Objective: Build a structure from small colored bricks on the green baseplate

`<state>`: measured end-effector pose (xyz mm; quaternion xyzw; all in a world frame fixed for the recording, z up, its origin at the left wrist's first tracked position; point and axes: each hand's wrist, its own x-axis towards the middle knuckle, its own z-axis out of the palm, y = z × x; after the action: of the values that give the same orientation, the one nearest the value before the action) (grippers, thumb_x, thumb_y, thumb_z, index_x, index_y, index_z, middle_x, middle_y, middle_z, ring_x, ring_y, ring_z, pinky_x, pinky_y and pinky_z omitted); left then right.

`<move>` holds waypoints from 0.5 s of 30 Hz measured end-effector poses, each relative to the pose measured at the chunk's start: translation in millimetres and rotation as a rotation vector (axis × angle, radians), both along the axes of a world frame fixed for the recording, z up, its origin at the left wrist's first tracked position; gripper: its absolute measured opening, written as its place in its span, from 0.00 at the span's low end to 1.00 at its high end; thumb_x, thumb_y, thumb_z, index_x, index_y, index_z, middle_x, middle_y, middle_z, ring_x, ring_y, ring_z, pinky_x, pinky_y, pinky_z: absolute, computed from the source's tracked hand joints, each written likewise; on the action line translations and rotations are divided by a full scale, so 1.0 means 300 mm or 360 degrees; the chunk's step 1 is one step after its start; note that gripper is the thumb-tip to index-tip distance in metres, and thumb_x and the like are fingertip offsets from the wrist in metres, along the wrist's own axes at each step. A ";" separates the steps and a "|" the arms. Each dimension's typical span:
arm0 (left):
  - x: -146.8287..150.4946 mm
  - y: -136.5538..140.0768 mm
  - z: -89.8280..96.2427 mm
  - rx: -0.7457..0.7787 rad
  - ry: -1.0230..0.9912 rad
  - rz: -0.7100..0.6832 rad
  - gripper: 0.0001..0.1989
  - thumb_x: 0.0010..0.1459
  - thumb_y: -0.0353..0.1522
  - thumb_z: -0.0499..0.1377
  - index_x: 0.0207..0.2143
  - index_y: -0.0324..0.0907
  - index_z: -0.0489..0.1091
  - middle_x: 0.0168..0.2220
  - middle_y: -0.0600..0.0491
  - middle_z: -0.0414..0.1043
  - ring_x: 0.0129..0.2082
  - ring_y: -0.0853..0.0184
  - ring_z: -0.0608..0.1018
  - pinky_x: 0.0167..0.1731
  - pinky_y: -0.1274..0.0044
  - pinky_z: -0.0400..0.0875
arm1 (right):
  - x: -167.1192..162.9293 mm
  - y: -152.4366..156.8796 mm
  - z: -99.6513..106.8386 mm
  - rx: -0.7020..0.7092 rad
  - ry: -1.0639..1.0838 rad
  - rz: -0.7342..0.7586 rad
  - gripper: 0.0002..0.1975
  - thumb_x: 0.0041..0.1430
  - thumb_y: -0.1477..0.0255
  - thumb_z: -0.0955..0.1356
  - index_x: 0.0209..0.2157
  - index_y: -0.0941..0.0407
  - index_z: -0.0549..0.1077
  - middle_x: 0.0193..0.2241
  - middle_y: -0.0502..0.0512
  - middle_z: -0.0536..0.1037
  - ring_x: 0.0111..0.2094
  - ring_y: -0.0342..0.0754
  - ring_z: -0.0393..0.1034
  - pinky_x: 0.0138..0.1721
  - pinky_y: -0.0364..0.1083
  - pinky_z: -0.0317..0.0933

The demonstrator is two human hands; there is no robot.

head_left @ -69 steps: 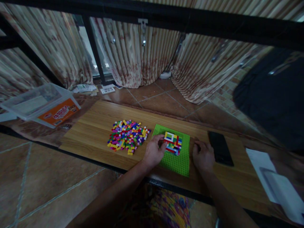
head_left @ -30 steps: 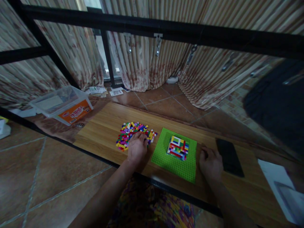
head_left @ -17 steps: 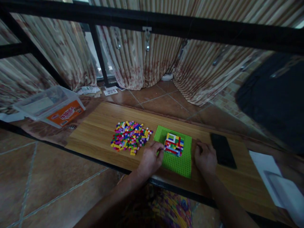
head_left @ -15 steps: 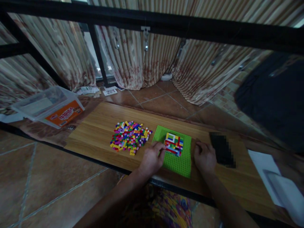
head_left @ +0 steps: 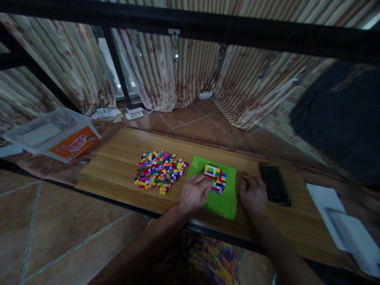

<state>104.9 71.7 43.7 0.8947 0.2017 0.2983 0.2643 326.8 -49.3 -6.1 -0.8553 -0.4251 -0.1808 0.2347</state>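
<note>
The left hand (head_left: 194, 194), its hold hidden, is apparently adding to the block model (head_left: 219, 176), calling for firm pressing next, while the right hand (head_left: 253, 194) is resting half-open beside the green board (head_left: 221, 206).

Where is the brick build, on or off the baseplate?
On: the brick build lies within the green baseplate, bare green showing around it, the left hand at its edge.

The one camera, worn on the head, looks forward and down over the wooden board (head_left: 111, 162) from its near side, fairly near the left hand (head_left: 194, 193) and right hand (head_left: 253, 194), its wide view reaching the striped curtains (head_left: 192, 73) beyond the far side.
</note>
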 end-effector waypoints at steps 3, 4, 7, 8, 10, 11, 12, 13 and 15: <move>-0.001 0.008 0.002 0.0054 -0.0009 0.0016 0.09 0.63 0.29 0.53 0.33 0.43 0.72 0.36 0.53 0.74 0.37 0.66 0.73 0.41 0.73 0.67 | -0.001 0.000 0.002 0.0002 0.0013 -0.0009 0.15 0.60 0.67 0.60 0.39 0.58 0.75 0.36 0.61 0.73 0.39 0.53 0.66 0.43 0.50 0.60; -0.002 0.011 0.000 0.0066 -0.0016 0.0021 0.09 0.63 0.29 0.53 0.33 0.42 0.72 0.36 0.53 0.74 0.38 0.66 0.73 0.41 0.73 0.67 | 0.000 -0.001 0.002 0.0001 0.0014 -0.0005 0.15 0.60 0.67 0.60 0.39 0.58 0.75 0.36 0.61 0.73 0.39 0.53 0.66 0.43 0.50 0.61; -0.009 0.018 -0.006 0.0087 -0.0027 0.0016 0.08 0.62 0.28 0.53 0.34 0.42 0.72 0.38 0.52 0.74 0.39 0.66 0.73 0.42 0.73 0.68 | 0.001 -0.001 0.003 -0.0008 0.0012 0.0008 0.15 0.60 0.67 0.60 0.39 0.58 0.75 0.36 0.61 0.73 0.39 0.53 0.66 0.43 0.50 0.61; -0.011 0.020 -0.007 0.0092 -0.0030 0.0009 0.08 0.62 0.28 0.53 0.34 0.42 0.72 0.38 0.52 0.74 0.39 0.66 0.73 0.42 0.73 0.68 | 0.001 -0.002 0.002 -0.0010 0.0010 0.0009 0.15 0.60 0.67 0.60 0.39 0.58 0.75 0.36 0.61 0.73 0.39 0.53 0.66 0.43 0.50 0.61; -0.016 0.022 -0.010 0.0101 -0.0040 0.0005 0.08 0.61 0.27 0.54 0.35 0.43 0.73 0.39 0.52 0.73 0.40 0.66 0.73 0.42 0.73 0.69 | 0.001 -0.002 0.001 -0.0003 0.0001 -0.0003 0.15 0.60 0.67 0.60 0.39 0.58 0.76 0.36 0.61 0.74 0.39 0.53 0.66 0.43 0.50 0.61; -0.019 0.023 -0.011 0.0104 -0.0050 0.0009 0.08 0.61 0.27 0.54 0.36 0.43 0.73 0.39 0.52 0.73 0.40 0.66 0.73 0.43 0.73 0.69 | 0.001 -0.002 0.001 0.0000 -0.0003 -0.0008 0.15 0.60 0.67 0.60 0.39 0.58 0.75 0.36 0.61 0.74 0.39 0.53 0.66 0.43 0.50 0.61; -0.021 0.022 -0.012 0.0107 -0.0061 0.0013 0.08 0.60 0.26 0.54 0.36 0.43 0.73 0.39 0.52 0.73 0.40 0.66 0.73 0.43 0.73 0.70 | 0.001 -0.002 0.001 0.0002 -0.0006 -0.0010 0.15 0.60 0.67 0.60 0.39 0.58 0.75 0.36 0.60 0.74 0.39 0.53 0.66 0.43 0.50 0.61; -0.023 0.022 -0.012 0.0107 -0.0072 0.0016 0.08 0.60 0.26 0.54 0.36 0.43 0.73 0.40 0.52 0.73 0.40 0.65 0.74 0.43 0.72 0.70 | 0.001 -0.001 0.001 0.0002 -0.0006 -0.0012 0.15 0.60 0.67 0.60 0.39 0.58 0.75 0.35 0.60 0.74 0.39 0.53 0.66 0.43 0.50 0.61; -0.026 0.019 -0.012 0.0097 -0.0106 0.0018 0.09 0.59 0.26 0.55 0.37 0.43 0.73 0.40 0.52 0.73 0.41 0.65 0.74 0.44 0.72 0.70 | -0.001 -0.001 0.001 -0.0003 -0.0004 -0.0012 0.15 0.60 0.67 0.60 0.39 0.58 0.76 0.35 0.60 0.74 0.38 0.53 0.66 0.43 0.50 0.61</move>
<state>97.2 77.5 40.1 0.8907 0.1887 0.3354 0.2418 326.6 -49.6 -5.8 -0.8569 -0.4224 -0.1822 0.2327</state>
